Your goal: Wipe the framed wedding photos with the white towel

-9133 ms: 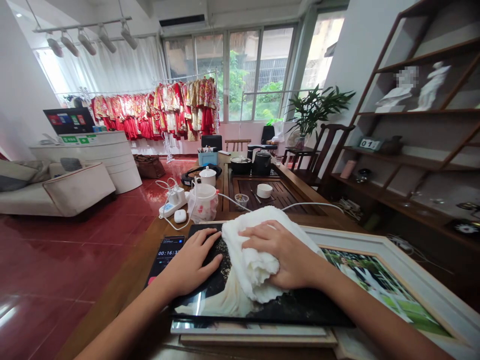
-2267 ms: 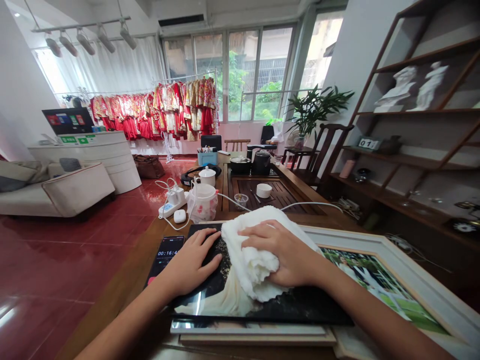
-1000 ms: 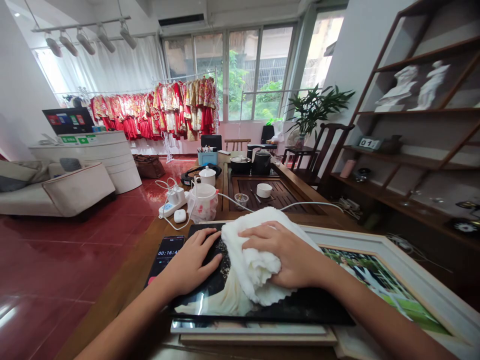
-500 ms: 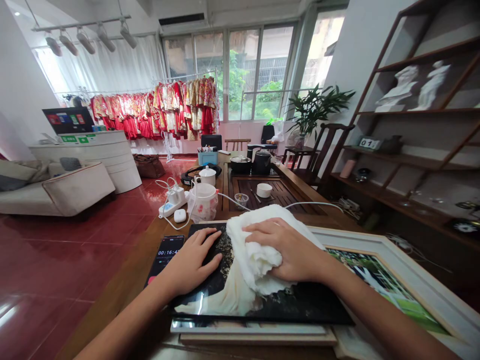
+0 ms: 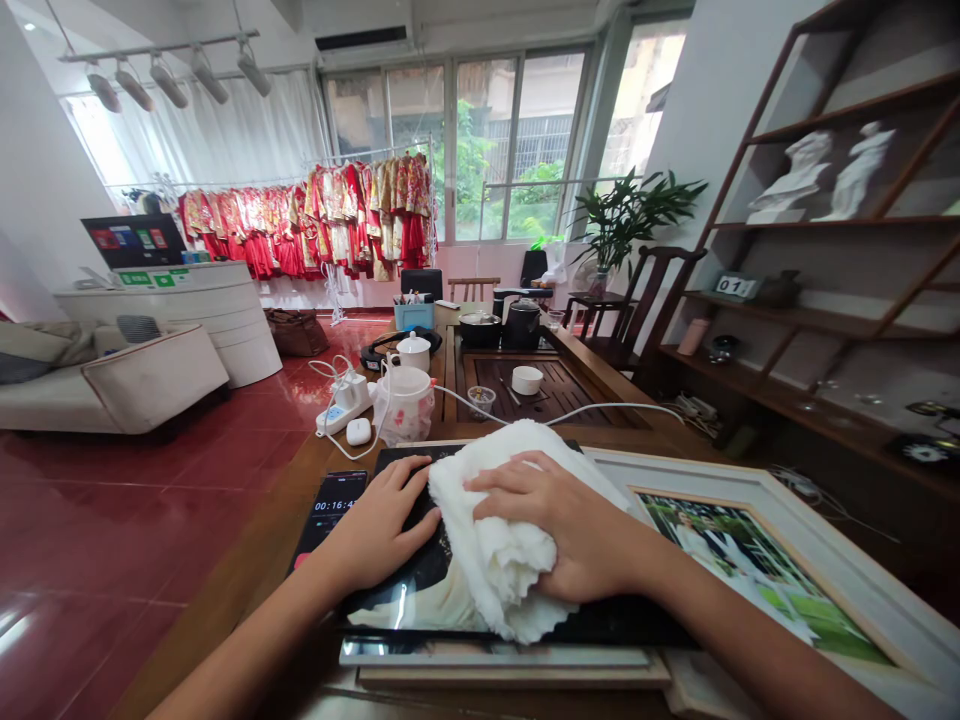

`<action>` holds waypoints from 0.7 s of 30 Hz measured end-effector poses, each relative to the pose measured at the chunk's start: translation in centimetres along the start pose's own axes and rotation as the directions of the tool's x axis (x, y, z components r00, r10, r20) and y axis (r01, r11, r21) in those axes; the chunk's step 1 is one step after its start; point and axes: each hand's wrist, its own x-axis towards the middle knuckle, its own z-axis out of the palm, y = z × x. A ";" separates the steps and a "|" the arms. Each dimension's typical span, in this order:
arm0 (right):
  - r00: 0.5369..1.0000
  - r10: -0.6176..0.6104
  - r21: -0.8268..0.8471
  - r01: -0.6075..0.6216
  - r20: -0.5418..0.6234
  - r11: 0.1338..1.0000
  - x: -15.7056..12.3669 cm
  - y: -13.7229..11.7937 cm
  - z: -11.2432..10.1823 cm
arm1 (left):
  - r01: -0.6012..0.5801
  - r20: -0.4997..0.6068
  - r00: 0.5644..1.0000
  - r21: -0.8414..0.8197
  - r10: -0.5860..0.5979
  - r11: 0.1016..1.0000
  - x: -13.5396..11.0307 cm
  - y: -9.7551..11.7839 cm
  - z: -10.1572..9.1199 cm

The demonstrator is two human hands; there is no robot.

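My left hand (image 5: 379, 525) lies flat on the left part of a glossy black picture panel (image 5: 416, 575), fingers and thumb spread. On the same panel, my right hand (image 5: 570, 525) presses down on a white cloth (image 5: 514, 560), gripping it with the fingers stretched over its folds. The cloth covers the panel's middle and upper right. A pale, dress-like shape shows on the panel below it. Under the panel lies a stack of other flat boards or frames (image 5: 510, 678).
A white-framed photo (image 5: 739, 470) lies to the right. Left of the panel is a phone (image 5: 328, 510) with a running timer. Beyond are a bagged cup (image 5: 406, 400), a power strip (image 5: 343, 402), a white bowl (image 5: 527, 380) on the tea tray and a cable (image 5: 600, 406).
My right hand has slid the cloth a little to the left across the panel, covering most of the speckled patch beside my left hand. My left hand has stayed in place.
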 end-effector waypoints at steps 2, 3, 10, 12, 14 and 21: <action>1.000 -0.002 -0.002 0.002 0.001 1.000 0.0 0.1 0.0 | 0.002 0.004 1.000 0.001 -0.002 1.000 0.0 0.1 0.0; 1.000 -0.003 -0.004 0.003 0.002 1.000 0.0 0.2 0.0 | 0.001 0.004 1.000 0.000 -0.001 1.000 0.0 0.1 -0.1; 1.000 0.028 -0.037 -0.028 -0.005 0.999 -0.2 0.7 0.0 | 0.015 0.004 1.000 0.001 -0.015 1.000 -0.2 0.1 -0.2; 0.999 0.049 -0.052 -0.049 -0.011 0.997 -0.3 1.0 -0.1 | 0.030 0.013 0.999 0.005 -0.030 1.000 -0.3 0.1 -0.2; 0.997 0.074 -0.068 -0.075 -0.022 0.995 -0.3 1.4 -0.2 | 0.040 0.022 0.999 0.008 -0.041 0.999 -0.5 0.2 -0.3; 0.989 0.122 -0.119 -0.131 -0.078 0.984 -0.6 2.7 -0.3 | 0.043 0.022 0.999 -0.001 -0.043 0.999 -1.2 0.4 -0.6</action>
